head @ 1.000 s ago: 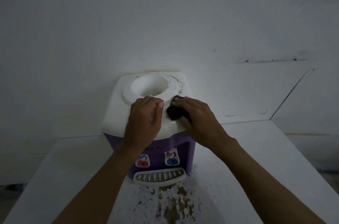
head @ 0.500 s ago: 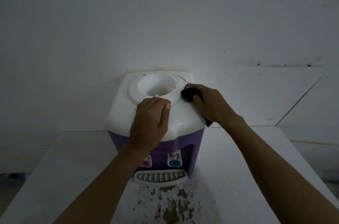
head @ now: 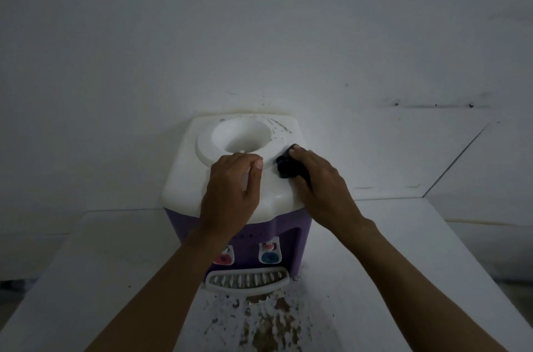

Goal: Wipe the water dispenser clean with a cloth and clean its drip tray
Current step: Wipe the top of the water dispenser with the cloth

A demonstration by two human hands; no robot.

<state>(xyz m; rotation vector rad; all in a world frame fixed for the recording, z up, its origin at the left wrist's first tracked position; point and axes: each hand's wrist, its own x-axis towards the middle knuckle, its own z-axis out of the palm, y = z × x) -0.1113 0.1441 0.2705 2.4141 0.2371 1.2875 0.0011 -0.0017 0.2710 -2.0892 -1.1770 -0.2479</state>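
On the stained table (head: pixel 403 279), the drip tray (head: pixel 247 280) fronts the water dispenser (head: pixel 184 187). Atop it our left hand (head: pixel 230 193) curls over the well's rim. Just beside, our right hand (head: pixel 320 187) grips the dark cloth (head: pixel 285 165) against the top.

Left forearm (head: pixel 161 288) bare from wrist to the frame edge, in from 7 o'clock. Right forearm (head: pixel 418 279) likewise bare, in from 5 o'clock. Both widening toward the lower edge. Bare left hand (head: pixel 230 193) and bare right hand (head: pixel 323 187), knuckle ridges faintly marked across the backs. Short-trimmed thumbnail (head: pixel 259 164) at the 1 o'clock corner of the left hand. Another short nail (head: pixel 292 151) at the right hand's 11 o'clock tip. Dim light throughout, finer detail too dark to tell.
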